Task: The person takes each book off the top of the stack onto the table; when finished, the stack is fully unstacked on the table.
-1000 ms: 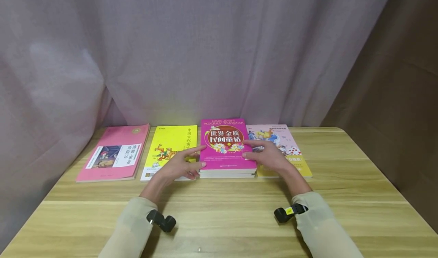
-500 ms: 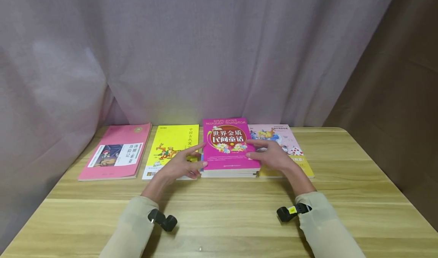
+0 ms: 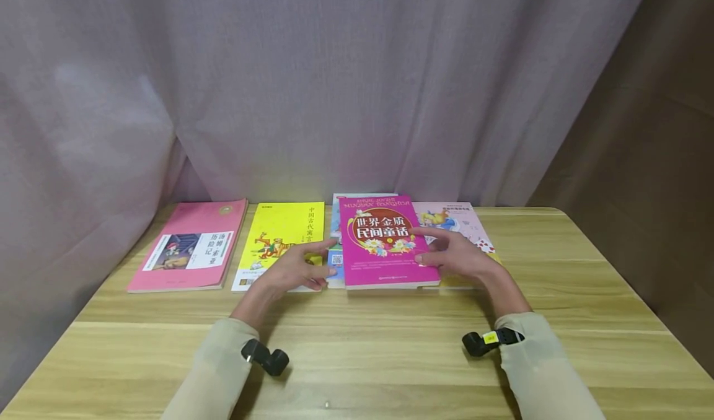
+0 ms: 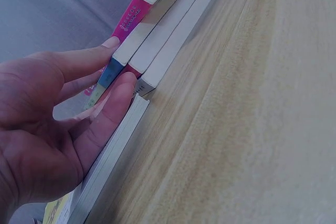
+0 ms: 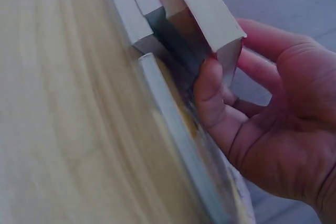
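The pink-magenta book [image 3: 385, 246] lies shifted and slightly turned atop a stack, overhanging it to the right. My right hand [image 3: 463, 253] grips its right edge; the right wrist view has the thumb low at the corner and the fingers along the far side. A blue-and-white book [image 3: 337, 271] shows beneath it on the left. At the stack's left side my left hand [image 3: 292, 268] rests with extended fingers. Seen from the left wrist, the index fingertip is right at the magenta spine [image 4: 134, 17] and the thumb lies against the lower books [image 4: 168, 51].
A pink book [image 3: 184, 246] and a yellow book [image 3: 281, 240] lie left of the stack. To its right, partly covered, is a pale pink book with a cartoon girl [image 3: 460, 222]. A grey curtain [image 3: 279, 85] hangs behind the wooden table [image 3: 379, 358].
The magenta book has slid right and turned slightly with my right hand, uncovering the blue-and-white book's left side and top edge. My left hand has stayed almost in place.
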Demonstrator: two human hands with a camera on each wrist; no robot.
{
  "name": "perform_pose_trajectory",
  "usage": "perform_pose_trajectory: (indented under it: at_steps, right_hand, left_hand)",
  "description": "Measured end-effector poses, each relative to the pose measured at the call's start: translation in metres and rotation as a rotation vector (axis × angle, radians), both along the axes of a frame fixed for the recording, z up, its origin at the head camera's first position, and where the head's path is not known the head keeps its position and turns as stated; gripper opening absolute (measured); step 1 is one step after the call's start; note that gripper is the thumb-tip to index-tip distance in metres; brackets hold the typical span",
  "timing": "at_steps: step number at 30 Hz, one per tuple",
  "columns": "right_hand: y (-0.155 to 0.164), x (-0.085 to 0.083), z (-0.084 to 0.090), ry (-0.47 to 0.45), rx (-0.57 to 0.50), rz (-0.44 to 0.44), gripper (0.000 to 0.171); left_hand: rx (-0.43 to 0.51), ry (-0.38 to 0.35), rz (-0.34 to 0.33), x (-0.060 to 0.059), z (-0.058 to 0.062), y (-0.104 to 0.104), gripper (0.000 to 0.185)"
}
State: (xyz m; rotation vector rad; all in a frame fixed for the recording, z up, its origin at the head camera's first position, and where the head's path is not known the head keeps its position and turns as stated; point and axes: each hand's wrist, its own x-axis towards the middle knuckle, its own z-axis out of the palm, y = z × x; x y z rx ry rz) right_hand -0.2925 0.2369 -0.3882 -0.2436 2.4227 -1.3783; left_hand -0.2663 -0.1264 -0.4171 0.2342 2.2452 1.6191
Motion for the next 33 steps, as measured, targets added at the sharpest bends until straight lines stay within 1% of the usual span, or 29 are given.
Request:
perform_pose_trajectory:
  at_steps: [6, 9, 15, 22, 28, 30, 33]
  right_hand:
    - [0.0, 0.0, -0.005, -0.077, -0.163, 0.004, 0.072]
    - [-0.001, -0.001, -0.006, -0.097, -0.198, -0.006, 0.071]
    - [0.0, 0.001, 0.001, -0.095, -0.181, -0.06, 0.07]
    - [0.007, 0.009, 0.01, -0.01, -0.084, -0.096, 0.071]
    - [0.024, 0.01, 0.016, 0.004, -0.142, -0.115, 0.069]
    - [0.033, 0.01, 0.021, 0.021, -0.14, -0.117, 0.07]
    - [0.047, 0.01, 0.03, 0.019, -0.175, -0.124, 0.071]
  left_hand:
    - [-0.007, 0.003, 0.0, 0.0, 0.0, -0.001, 0.071]
    - [-0.002, -0.001, 0.001, -0.001, 0.0, -0.001, 0.071]
    - [0.009, 0.007, -0.02, -0.001, 0.0, -0.001, 0.071]
    - [0.002, 0.016, -0.022, -0.001, -0.001, 0.0, 0.07]
    - [-0.005, 0.015, -0.021, -0.001, -0.002, 0.001, 0.07]
    - [-0.004, 0.017, -0.02, 0.0, -0.002, 0.0, 0.07]
    - [-0.005, 0.021, -0.019, 0.001, -0.001, 0.0, 0.07]
